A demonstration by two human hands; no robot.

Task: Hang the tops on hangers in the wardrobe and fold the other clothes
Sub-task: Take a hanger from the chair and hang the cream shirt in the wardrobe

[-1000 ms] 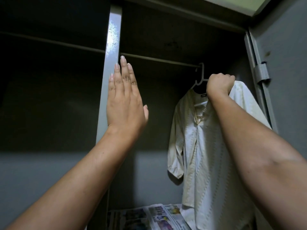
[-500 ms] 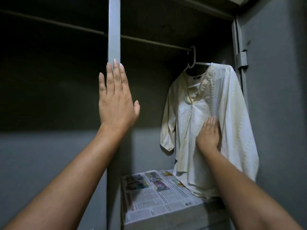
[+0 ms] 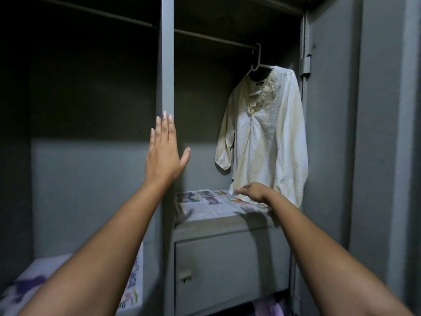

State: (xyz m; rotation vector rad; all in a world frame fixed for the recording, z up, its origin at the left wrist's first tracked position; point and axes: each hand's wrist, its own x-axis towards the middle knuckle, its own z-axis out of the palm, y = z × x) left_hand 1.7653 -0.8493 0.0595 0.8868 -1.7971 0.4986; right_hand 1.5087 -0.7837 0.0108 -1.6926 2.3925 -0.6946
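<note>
Cream top [image 3: 262, 137] hangs on white hanger [image 3: 257, 61] at the rail's [image 3: 216, 39] right end, hem touching the newspaper-lined shelf [image 3: 216, 205]. Right hand [image 3: 254, 192] at the hem, fingers blurred, probably relaxed; smooth the hem free of the shelf. Left hand [image 3: 165, 153] flat, fingers straight, against the divider post [image 3: 167, 65]. Door hinge [image 3: 305, 69] crowds the sleeve.

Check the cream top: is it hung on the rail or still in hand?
Hung. The cream top sits on a white hanger hooked over the rail; the right hand is only at its hem.
</note>
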